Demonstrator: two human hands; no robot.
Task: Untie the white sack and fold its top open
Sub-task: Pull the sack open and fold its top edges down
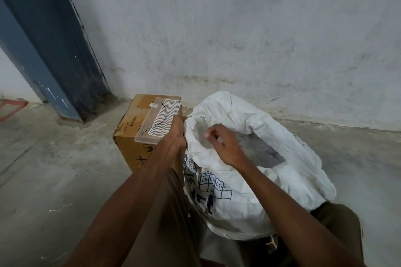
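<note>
The white sack (249, 197) stands between my knees, blue grid print on its near side. Its top is spread wide and partly rolled outward, with a grey opening (267, 154) showing inside. My left hand (176, 131) grips the left edge of the sack's rim, fingers closed on the fabric. My right hand (221, 144) is over the rim's inner fold, thumb and fingers pinched on the white fabric. No tie shows on the sack.
A cardboard box (134, 134) stands just left of the sack, with a clear plastic tray (158, 120) and a black cord on top. A blue column (50, 50) rises at the left. A stained wall runs behind; the floor is bare concrete.
</note>
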